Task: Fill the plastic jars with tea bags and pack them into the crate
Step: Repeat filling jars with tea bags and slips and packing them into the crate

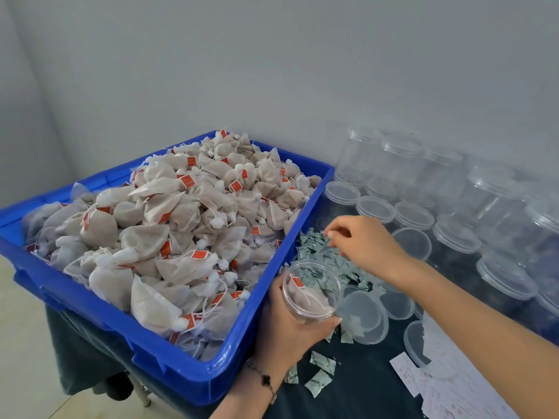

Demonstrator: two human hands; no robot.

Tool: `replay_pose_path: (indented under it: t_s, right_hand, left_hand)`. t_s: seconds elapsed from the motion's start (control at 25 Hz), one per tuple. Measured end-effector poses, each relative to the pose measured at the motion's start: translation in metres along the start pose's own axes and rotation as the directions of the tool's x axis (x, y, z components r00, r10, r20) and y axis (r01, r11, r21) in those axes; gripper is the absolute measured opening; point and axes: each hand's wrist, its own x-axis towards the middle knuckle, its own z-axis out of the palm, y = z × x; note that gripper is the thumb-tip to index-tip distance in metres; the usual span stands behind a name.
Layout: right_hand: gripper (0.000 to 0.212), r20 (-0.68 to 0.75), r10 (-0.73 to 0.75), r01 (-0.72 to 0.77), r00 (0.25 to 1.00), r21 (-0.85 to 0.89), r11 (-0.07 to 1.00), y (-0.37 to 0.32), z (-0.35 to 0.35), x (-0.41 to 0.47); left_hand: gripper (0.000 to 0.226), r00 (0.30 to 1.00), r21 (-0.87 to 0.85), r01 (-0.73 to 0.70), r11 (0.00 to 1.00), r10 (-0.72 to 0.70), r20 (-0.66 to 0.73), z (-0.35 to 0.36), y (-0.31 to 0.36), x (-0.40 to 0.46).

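Left hand (pixel 290 325): jar (pixel 311 290) tilted rightward

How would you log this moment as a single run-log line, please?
left hand: holds open jar with tea bags inside | right hand: fingers at small packets | blue crate: heaped tea bags | step: filling

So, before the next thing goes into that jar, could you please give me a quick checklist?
1. Left hand grips the jar: ok.
2. Jar mouth open, no lid: ok.
3. Jar has tea bags in it: ok; how many, cannot tell.
4. Right hand over the small packets, fingertips pinched: ok; whether it holds one, cannot tell.
5. Loose lids lie within reach beside the jar: ok.
6. Blue crate stocked with tea bags: ok.
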Motion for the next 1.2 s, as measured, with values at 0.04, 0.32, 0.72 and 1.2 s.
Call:
replay_pose_path:
  t_s: [0.04, 0.32, 0.72, 1.2]
  right_hand:
    - [0.018, 0.017, 0.053, -0.052, 0.998, -0.041, 0.998, 0.011, 0.003, 0.002]
    - [0.025, 0.303, -0.009, 0.095, 0.953, -0.273, 0.957, 0.055, 0.055, 0.003]
    - [0.030, 0.174, -0.006, 0.086, 0.985, -0.457, 0.886, 0.074, 0.091, 0.016]
    - [0.020, 0.089, -0.086, 0.033, 0.992, 0.479, 0.877, 0.025, -0.007, -0.104]
  left_hand:
    - [0.092, 1.000, -0.005, -0.012, 1.000, 0.012, 0.008, -0.001, 0.005, -0.005]
    - [0.101, 0.959, 0.028, -0.080, 0.996, 0.069, 0.275, 0.006, 0.019, -0.046]
    - [0.092, 0.963, 0.060, -0.031, 0.998, 0.014, 0.267, 0.003, 0.017, -0.041]
    - [0.094, 0.968, 0.093, -0.025, 0.995, 0.001, 0.253, 0.004, 0.021, -0.041]
